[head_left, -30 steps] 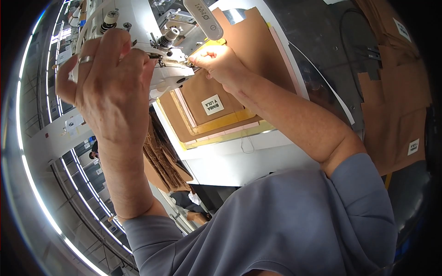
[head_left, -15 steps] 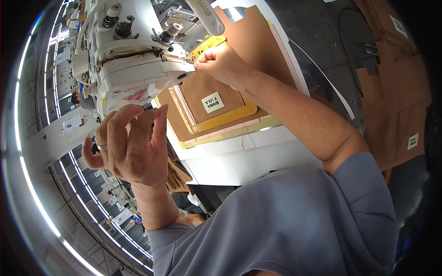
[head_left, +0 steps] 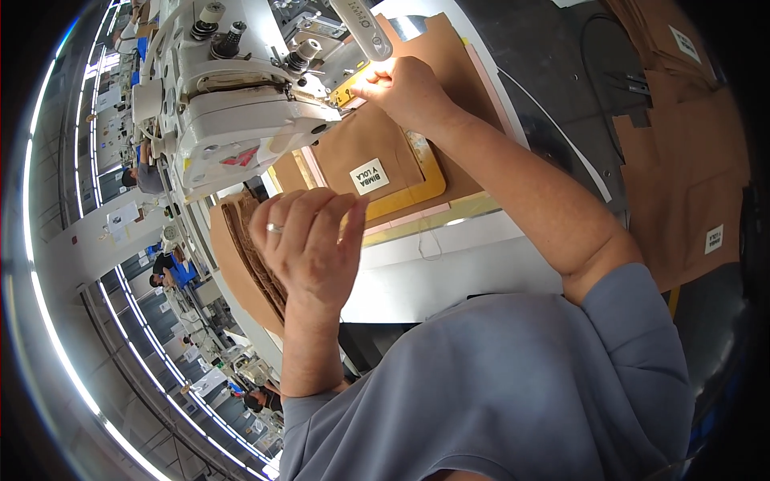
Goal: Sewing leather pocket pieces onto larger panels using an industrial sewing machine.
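My right hand is closed with the fingertips pinched together, over a yellow template edge beside the sewing machine's head. What the pinch holds, if anything, is too small to make out. Raised in front of the machine, my left hand has its fingers curled and the thumb against or near the index finger; anything held there is hidden. A brown fabric panel with a white label lies in a yellow-bordered template below the machine head.
Stacked brown pieces lie at the left of the white table. More brown labelled panels hang or lie at the right. A lamp arm reaches over the work. People sit at machines in the far left background.
My left hand has moved right and down, away from the machine head, uncovering the stacked brown pieces. My right hand has shifted slightly right and up from the needle area.
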Motion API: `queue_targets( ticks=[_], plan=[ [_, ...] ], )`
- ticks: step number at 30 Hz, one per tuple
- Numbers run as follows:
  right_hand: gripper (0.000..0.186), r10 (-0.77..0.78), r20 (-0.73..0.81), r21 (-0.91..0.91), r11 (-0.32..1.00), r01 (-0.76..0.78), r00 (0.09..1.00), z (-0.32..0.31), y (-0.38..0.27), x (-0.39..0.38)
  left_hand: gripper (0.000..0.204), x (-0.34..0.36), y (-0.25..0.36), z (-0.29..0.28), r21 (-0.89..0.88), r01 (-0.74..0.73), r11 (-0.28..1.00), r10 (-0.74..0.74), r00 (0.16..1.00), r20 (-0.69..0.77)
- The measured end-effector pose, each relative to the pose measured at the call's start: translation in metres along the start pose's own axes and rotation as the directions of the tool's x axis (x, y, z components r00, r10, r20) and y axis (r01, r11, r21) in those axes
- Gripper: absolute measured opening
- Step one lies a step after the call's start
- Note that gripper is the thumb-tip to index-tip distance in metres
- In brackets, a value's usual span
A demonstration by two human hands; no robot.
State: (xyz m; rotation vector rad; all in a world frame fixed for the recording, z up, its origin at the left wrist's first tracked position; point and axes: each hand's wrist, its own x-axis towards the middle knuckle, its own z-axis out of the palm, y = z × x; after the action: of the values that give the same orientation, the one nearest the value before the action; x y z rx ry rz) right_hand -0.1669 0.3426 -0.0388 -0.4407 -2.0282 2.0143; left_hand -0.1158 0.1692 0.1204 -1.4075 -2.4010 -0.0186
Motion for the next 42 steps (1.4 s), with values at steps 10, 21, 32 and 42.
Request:
queue_targets(
  ticks=[10,21,32,42],
  plan=[
    [0.011,-0.028,0.092,-0.024,0.999,0.030,0.995,-0.101,-0.018,-0.130,0.031,0.006,0.045,0.080,-0.455,-0.008,0.890,0.027,0.999,0.036],
    [0.010,-0.165,-0.168,-0.348,0.932,0.097,0.972,-0.191,-0.028,-0.170,0.003,-0.034,0.032,0.074,-0.820,0.427,0.381,-0.367,0.884,0.289],
    [0.012,-0.205,-0.290,-0.654,0.756,-0.037,0.935,-0.224,-0.027,-0.155,0.007,-0.077,0.045,0.062,-0.827,0.500,0.258,-0.486,0.807,0.336],
    [0.013,-0.459,0.207,-0.975,-0.026,0.220,0.864,-0.300,0.003,-0.115,0.007,-0.083,0.040,0.066,-0.790,0.576,0.210,-0.565,0.731,0.382]
  ],
)
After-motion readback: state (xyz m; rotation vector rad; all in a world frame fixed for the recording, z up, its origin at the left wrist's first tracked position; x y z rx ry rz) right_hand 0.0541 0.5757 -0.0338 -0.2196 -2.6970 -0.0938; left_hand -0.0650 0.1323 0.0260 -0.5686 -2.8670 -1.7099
